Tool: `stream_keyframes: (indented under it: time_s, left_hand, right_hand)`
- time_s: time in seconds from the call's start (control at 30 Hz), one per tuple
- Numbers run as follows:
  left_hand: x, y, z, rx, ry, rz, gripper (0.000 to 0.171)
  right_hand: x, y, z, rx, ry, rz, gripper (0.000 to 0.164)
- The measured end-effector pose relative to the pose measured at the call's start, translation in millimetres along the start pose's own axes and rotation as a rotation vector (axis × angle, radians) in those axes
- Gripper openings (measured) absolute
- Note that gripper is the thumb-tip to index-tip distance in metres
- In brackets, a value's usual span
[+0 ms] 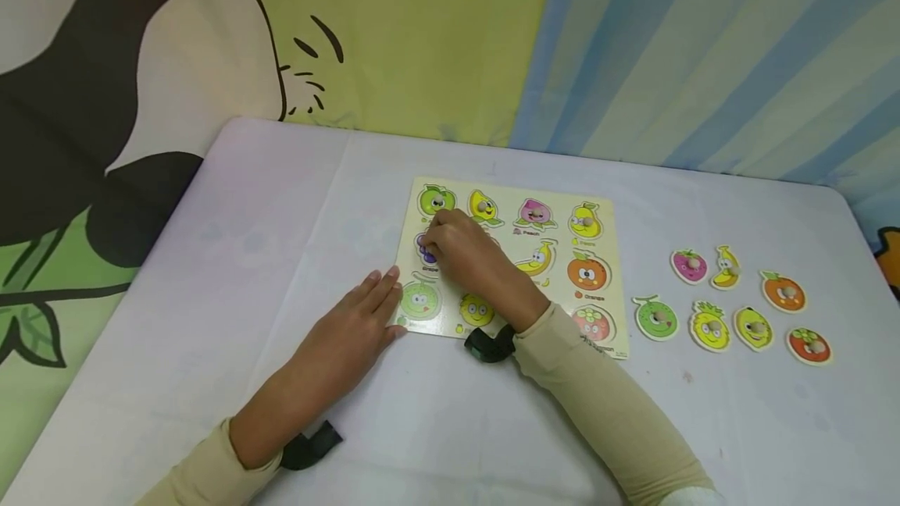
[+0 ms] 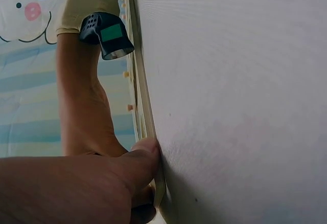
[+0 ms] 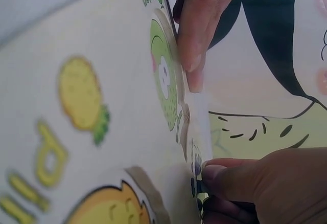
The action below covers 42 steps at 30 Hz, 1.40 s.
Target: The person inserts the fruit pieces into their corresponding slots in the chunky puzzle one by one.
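A wooden fruit puzzle board (image 1: 506, 252) lies on the white-covered table. My right hand (image 1: 467, 252) reaches over its left part and pinches the grape piece (image 1: 426, 250) at the grape picture. In the right wrist view, the thumb and fingertips (image 3: 213, 177) are right at the board's surface there, partly hiding the piece. My left hand (image 1: 358, 326) lies at the board's lower left corner with straight fingers, its thumb (image 2: 147, 150) against the board's edge. Knobbed apple (image 1: 437, 200), mango (image 1: 483, 207), peach (image 1: 536, 213) and pear (image 1: 586, 221) pieces sit along the top row.
Loose knobbed pieces lie right of the board: a purple-pink fruit (image 1: 689, 265), banana (image 1: 725, 268), orange (image 1: 783, 292), melon (image 1: 656, 318), pineapple (image 1: 710, 327), lemon (image 1: 754, 329) and tomato (image 1: 809, 346). A printed curtain (image 1: 422, 45) hangs behind the table.
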<state>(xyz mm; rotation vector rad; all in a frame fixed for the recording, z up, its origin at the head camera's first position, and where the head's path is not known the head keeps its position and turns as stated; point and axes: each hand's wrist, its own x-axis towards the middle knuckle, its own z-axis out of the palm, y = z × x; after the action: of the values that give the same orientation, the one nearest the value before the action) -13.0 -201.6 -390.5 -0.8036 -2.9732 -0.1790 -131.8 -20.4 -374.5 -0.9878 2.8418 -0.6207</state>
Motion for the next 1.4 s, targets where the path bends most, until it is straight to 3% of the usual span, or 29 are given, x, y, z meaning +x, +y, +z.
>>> stream_keyframes:
  time_s: [0.33,0.47,0.63,1.07,1.4]
  left_hand:
    - [0.3,-0.8,2.0,0.0,0.017,0.014,0.059]
    - [1.1,-1.2,2.2,0.001,0.015,0.011,0.059]
    - [1.9,-0.6,1.4,-0.011,-0.009,-0.003,0.06]
    - [0.8,-0.2,2.9,-0.048,-0.017,-0.031,0.061]
    - [-0.1,1.1,0.8,-0.031,-0.023,-0.035,0.061]
  right_hand:
    - [-3.6,-0.3,-1.2,0.019,0.014,-0.009,0.02]
    - [-4.7,4.9,-10.3,0.103,0.016,0.012,0.021]
    - [-7.6,12.6,-24.9,0.161,0.076,0.041,0.022]
    - [-13.6,17.7,-30.1,0.176,0.115,0.029,0.021]
    - [-25.4,28.6,-53.1,0.248,0.164,0.083,0.023]
